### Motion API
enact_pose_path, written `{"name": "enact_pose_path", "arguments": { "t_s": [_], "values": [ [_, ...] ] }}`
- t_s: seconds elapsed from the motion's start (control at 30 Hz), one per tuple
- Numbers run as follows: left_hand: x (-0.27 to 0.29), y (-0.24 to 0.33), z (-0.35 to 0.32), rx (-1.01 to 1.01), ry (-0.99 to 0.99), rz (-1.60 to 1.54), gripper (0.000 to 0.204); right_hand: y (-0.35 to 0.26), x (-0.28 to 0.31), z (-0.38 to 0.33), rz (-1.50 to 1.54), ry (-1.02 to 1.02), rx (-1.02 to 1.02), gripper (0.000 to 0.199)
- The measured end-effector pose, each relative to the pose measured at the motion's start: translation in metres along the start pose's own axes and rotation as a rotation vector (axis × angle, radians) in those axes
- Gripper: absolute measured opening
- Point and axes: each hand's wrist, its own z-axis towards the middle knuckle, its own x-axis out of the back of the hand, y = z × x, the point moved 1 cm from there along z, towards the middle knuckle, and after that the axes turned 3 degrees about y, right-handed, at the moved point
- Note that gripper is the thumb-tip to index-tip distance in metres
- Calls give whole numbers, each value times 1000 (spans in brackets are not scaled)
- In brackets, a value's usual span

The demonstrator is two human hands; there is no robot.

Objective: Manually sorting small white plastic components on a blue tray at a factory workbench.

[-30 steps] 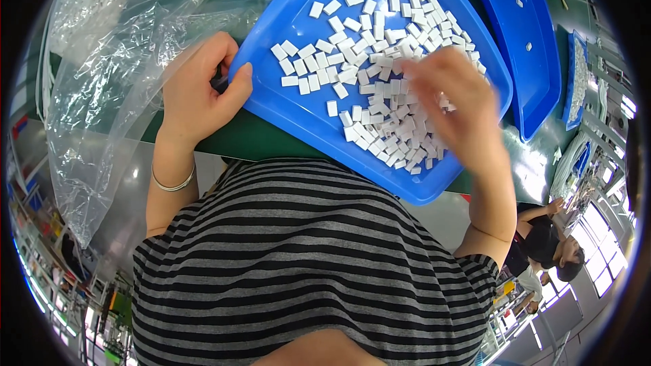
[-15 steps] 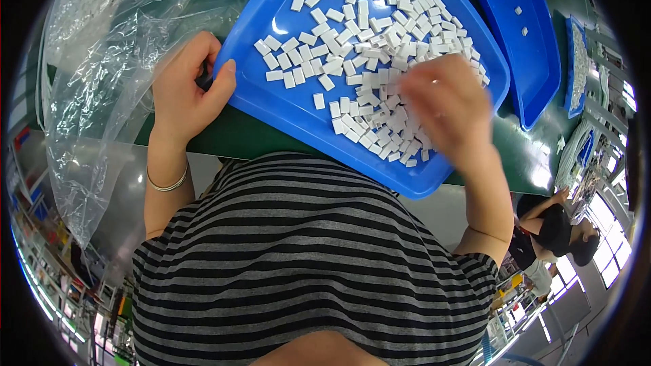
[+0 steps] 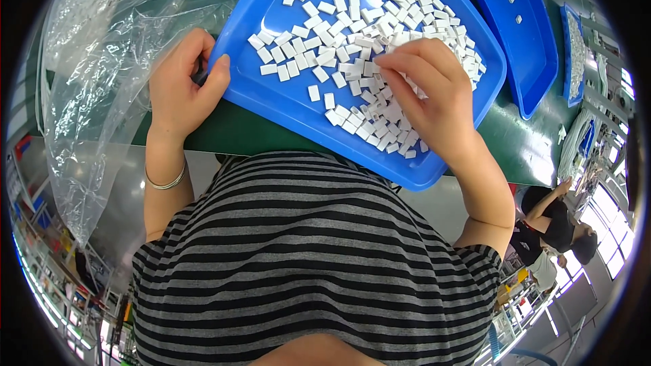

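My green table (image 3: 258, 132) carries the blue tray (image 3: 291, 98), a second blue tray (image 3: 536, 61) beside it, and a clear plastic bag (image 3: 102, 74).

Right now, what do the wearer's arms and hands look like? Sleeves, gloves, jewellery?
Both hands are bare, no gloves. The left hand has a thin silver bangle on its wrist. The right hand shows no ring, and no watch or band that I can make out. Forearms are uncovered; the short sleeves of a grey and black striped shirt end near the upper arms.
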Motion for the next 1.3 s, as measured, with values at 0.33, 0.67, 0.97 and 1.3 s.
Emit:
{"name": "enact_pose_path", "arguments": {
  "t_s": [0.33,0.67,0.97,1.3],
  "values": [
    [1,-3,-3,20,-10,-9,17,-36,6,-55,93,-209,247,47],
    [-1,-6,-3,28,-9,-1,17,-33,1,-36,-15,-257,122,57],
    [-1,-4,-4,58,-14,13,18,-14,12,-56,-143,-58,0,31],
    [1,-5,-4,69,-23,-4,17,-16,10,-50,-187,-108,139,36]
  ]
}}
